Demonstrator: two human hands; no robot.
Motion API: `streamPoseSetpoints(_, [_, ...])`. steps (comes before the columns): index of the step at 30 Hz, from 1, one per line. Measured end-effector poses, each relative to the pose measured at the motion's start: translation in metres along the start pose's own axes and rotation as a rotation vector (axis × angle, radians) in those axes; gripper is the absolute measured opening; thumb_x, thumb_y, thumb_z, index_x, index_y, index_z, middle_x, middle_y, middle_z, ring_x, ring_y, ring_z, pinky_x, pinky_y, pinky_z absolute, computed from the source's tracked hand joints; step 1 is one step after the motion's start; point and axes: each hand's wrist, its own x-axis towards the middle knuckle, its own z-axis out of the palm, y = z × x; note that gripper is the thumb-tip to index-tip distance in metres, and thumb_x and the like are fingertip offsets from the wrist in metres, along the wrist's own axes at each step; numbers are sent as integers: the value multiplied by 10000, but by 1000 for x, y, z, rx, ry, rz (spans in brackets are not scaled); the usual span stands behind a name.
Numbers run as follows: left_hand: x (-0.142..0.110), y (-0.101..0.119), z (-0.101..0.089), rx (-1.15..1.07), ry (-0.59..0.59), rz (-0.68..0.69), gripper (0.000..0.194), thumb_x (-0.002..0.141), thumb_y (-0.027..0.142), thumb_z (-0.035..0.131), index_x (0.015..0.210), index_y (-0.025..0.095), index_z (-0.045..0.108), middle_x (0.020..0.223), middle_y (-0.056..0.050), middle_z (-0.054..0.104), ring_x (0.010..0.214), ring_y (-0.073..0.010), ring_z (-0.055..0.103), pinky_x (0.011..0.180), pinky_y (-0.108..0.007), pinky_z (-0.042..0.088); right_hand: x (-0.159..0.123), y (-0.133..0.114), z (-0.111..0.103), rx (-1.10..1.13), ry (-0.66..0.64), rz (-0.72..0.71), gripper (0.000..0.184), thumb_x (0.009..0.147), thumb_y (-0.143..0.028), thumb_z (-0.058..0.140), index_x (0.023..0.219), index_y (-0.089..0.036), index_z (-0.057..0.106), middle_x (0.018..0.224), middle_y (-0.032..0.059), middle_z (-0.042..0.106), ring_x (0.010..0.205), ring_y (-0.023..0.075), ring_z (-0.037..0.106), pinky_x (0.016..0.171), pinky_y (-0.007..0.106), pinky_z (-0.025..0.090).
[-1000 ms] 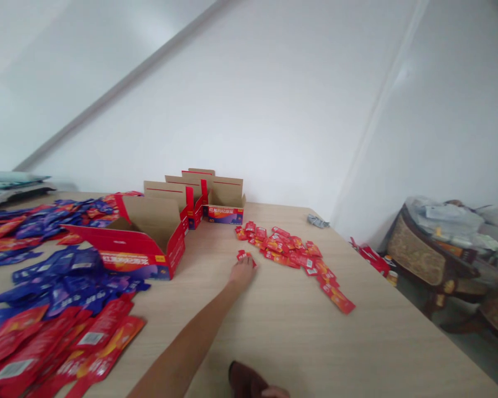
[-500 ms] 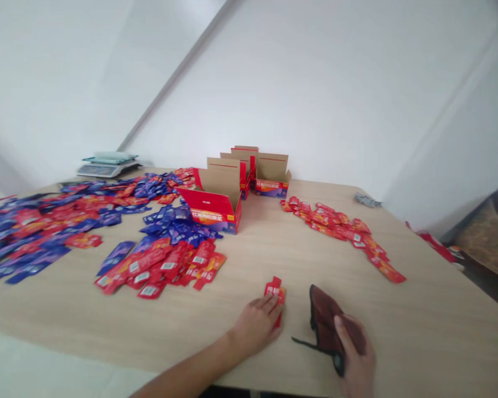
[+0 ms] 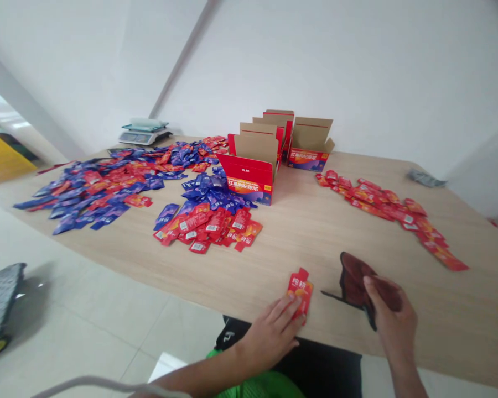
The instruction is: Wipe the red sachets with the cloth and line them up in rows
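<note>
Red sachets (image 3: 299, 284) lay by the near edge of the table (image 3: 315, 235) beneath the left hand (image 3: 276, 330), fingers draped over them; whether they were gripped could not be told. The right hand (image 3: 394, 314) clasped a maroon, black-edged object (image 3: 354, 275) nearby. Beyond stood open cartons (image 3: 249, 179) beside piled blue and red pouches (image 3: 209, 221).
</note>
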Motion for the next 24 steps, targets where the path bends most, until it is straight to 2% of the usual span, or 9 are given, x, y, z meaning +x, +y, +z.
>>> streamPoseSetpoints(3, [-7, -4, 8, -30, 72, 69, 444, 1114, 325, 498, 1540, 204, 532, 1687, -74, 435, 1592, -251, 345, 1302, -403, 336, -9, -38, 18, -29, -36, -220, 441, 848, -581, 815, 1086, -216, 745, 1077, 79, 760, 1010, 269, 708, 963, 411, 542])
streamPoseSetpoints(5, [-8, -7, 11, -61, 101, 89, 406, 1116, 246, 478, 1511, 208, 564, 1634, -66, 513, 1552, -236, 416, 1289, -401, 370, -22, -55, 35, -42, -236, -461, 305, 909, -490, 788, 1068, -237, 729, 1073, 70, 736, 1002, 248, 696, 927, 387, 558])
streamPoseSetpoints(8, [-8, -9, 14, -103, 100, 98, 415, 1118, 217, 466, 1524, 213, 555, 1555, -66, 601, 1465, -225, 528, 1254, -407, 430, -43, -56, 60, -104, -674, -829, 126, 977, -340, 724, 1084, -273, 716, 1083, 54, 722, 1062, 240, 673, 964, 397, 566])
streamPoseSetpoints(9, [-8, -9, 15, -108, 97, 99, 424, 1121, 215, 457, 1535, 212, 544, 1536, -67, 619, 1438, -222, 557, 1244, -408, 442, -47, -51, 67, -138, -779, -914, 108, 988, -300, 704, 1093, -278, 713, 1086, 50, 724, 1084, 242, 664, 989, 410, 562])
streamPoseSetpoints(11, [-9, -10, 18, -101, 102, 107, 436, 1126, 206, 432, 1551, 197, 528, 1532, -73, 624, 1422, -218, 576, 1240, -408, 445, -47, -37, 78, -211, -880, -986, 125, 991, -250, 683, 1112, -275, 704, 1099, 49, 727, 1112, 251, 647, 1021, 436, 554])
streamPoseSetpoints(15, [-10, -12, 20, -58, 101, 149, 450, 1114, 179, 438, 1557, 173, 518, 1596, -78, 559, 1499, -224, 501, 1239, -405, 447, -15, -18, 94, -355, -820, -932, 165, 977, -222, 695, 1138, -253, 690, 1122, 67, 724, 1100, 263, 634, 1011, 453, 555])
streamPoseSetpoints(19, [-9, -12, 17, -54, 125, 139, 425, 1123, 182, 416, 1528, 178, 546, 1600, -52, 555, 1499, -219, 502, 1205, -392, 484, 23, -26, 102, -439, -708, -952, 176, 987, -220, 665, 1150, -263, 715, 1132, 80, 724, 1084, 276, 641, 989, 453, 560])
streamPoseSetpoints(22, [-8, -11, 16, -70, 145, 123, 430, 1123, 170, 400, 1528, 179, 545, 1576, -49, 583, 1494, -217, 508, 1212, -398, 477, 22, -41, 92, -341, -524, -900, 178, 1008, -247, 638, 1164, -259, 723, 1126, 97, 710, 1084, 276, 649, 974, 452, 569])
streamPoseSetpoints(24, [-7, -9, 18, -95, 151, 120, 435, 1123, 170, 392, 1530, 169, 543, 1550, -66, 608, 1473, -224, 532, 1210, -402, 478, 2, -48, 79, -239, -500, -875, 187, 996, -251, 657, 1172, -267, 721, 1136, 96, 703, 1096, 269, 656, 972, 445, 579])
